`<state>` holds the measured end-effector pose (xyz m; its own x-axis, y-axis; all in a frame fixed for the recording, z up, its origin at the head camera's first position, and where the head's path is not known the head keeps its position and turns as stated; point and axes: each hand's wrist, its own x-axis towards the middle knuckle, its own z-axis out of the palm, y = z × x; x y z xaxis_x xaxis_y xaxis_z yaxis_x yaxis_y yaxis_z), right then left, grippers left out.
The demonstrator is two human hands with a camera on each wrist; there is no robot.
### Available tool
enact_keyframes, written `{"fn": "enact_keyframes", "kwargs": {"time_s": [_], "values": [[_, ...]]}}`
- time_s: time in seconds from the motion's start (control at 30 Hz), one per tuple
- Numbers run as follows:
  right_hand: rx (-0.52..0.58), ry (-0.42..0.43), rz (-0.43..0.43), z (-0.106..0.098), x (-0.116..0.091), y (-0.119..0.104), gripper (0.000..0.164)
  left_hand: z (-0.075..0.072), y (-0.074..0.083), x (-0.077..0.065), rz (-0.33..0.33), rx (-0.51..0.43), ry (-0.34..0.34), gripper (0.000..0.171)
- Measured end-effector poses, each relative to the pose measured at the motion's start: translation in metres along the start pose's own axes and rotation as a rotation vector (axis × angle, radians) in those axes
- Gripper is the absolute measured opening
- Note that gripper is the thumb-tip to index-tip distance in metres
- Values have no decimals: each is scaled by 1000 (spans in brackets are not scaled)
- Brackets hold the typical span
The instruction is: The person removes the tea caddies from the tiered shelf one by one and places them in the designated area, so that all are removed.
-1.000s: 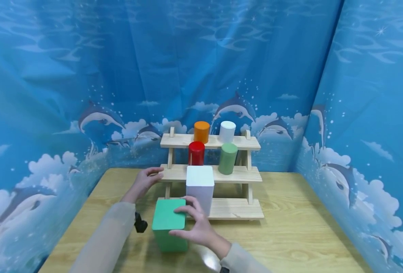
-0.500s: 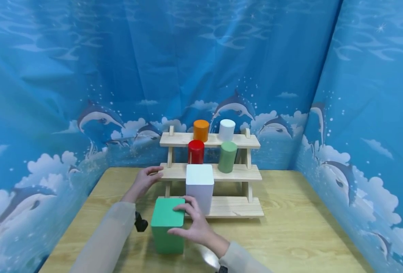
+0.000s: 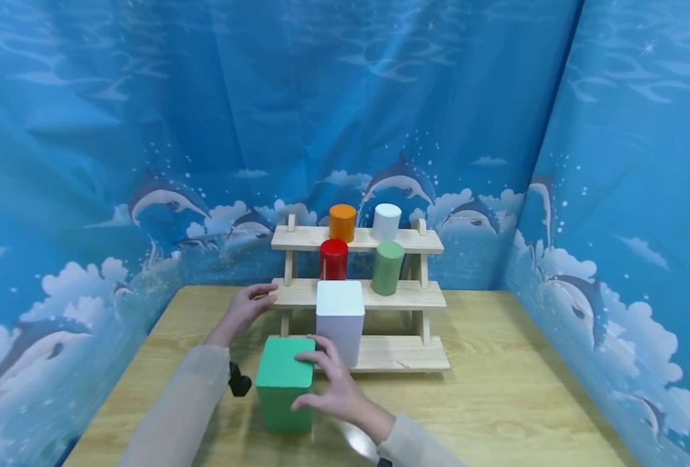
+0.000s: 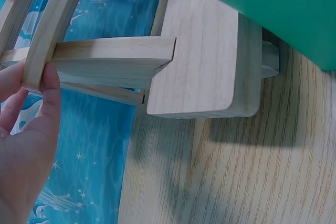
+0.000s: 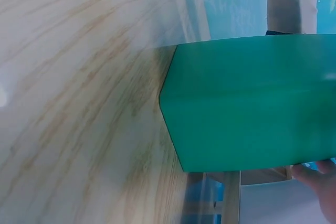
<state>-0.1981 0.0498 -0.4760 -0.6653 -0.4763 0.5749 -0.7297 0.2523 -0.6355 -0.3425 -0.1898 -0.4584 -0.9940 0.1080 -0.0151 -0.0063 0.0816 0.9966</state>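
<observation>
My left hand (image 3: 244,313) pinches the left end of the middle tier of a wooden three-tier stand (image 3: 266,293). The left wrist view shows the thumb and fingers (image 4: 51,90) around that board's end. Before the stand's lower left is a tall green box (image 3: 285,405), seemingly upright on the table. My right hand (image 3: 339,389) is at its right side, fingers over the top's far right edge and thumb by the front face. In the right wrist view, fingers (image 5: 315,177) show beyond the green box (image 5: 247,129); the thumb is out of frame.
A white box (image 3: 339,331) stands on the lowest tier. On the middle tier are a red cylinder (image 3: 334,259) and a pale green cylinder (image 3: 388,268). The top tier bears an orange cylinder (image 3: 342,224) and a white cylinder (image 3: 386,222). Dolphin-print curtains (image 3: 298,117) surround the table (image 3: 497,402).
The green box's lower part has turned slightly to the left and now looks straighter. My right thumb has shifted slightly right relative to it. The left hand keeps its place on the stand.
</observation>
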Motion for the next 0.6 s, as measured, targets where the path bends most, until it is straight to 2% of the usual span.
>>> {"fn": "enact_keyframes", "kwargs": {"time_s": [0.17,0.5,0.6], "values": [[-6,31,-45,0,-3,2,77,0,-1,0,-1,-22,-3,45],[-8,23,-25,-2,1,0,68,0,-1,1,15,-23,1,45],[-19,34,-53,-4,0,-1,68,0,0,-1,12,-21,-10,46]]}}
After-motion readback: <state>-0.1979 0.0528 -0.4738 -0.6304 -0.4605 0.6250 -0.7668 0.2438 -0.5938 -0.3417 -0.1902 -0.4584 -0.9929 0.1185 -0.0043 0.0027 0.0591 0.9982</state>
